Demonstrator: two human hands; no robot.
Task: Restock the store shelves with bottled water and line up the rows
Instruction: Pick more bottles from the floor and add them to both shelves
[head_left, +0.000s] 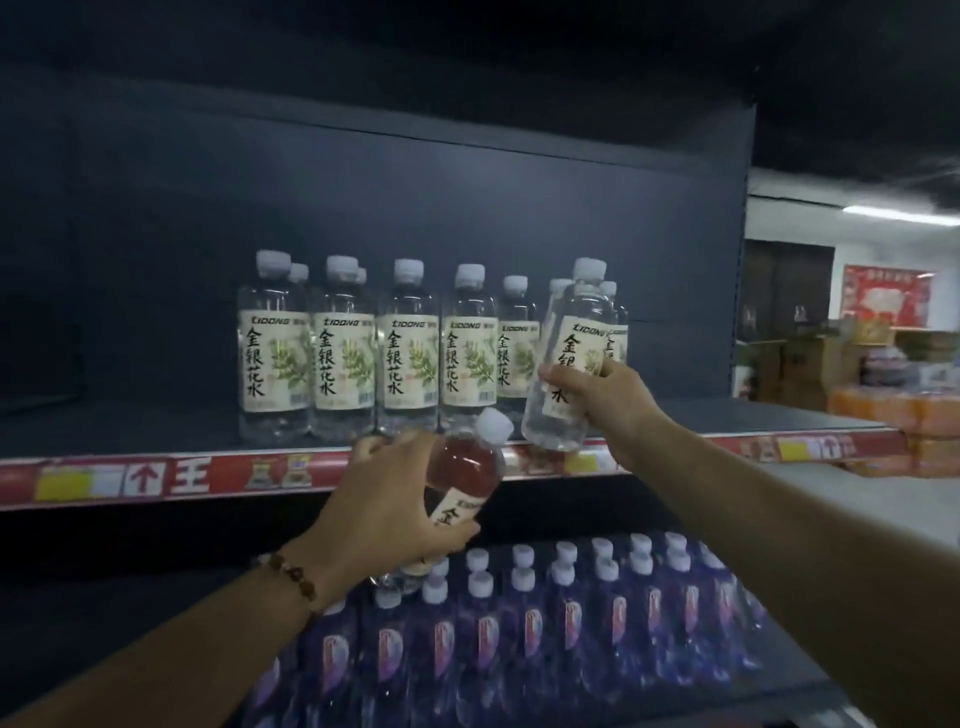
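It was a shop, a grocery or drinks store. A dark metal retail shelf ran just behind the hands, its front edge carrying a red price-tag strip with yellow labels and printed arrows. On it stood a row of identical labelled water bottles, facing outward as stock on display. Below the hands, the lower shelf held packed rows of blue-labelled bottles. Well to the right of the hands, cardboard cartons and shrink-wrapped orange drink packs were stacked beneath a red poster and a ceiling strip light.
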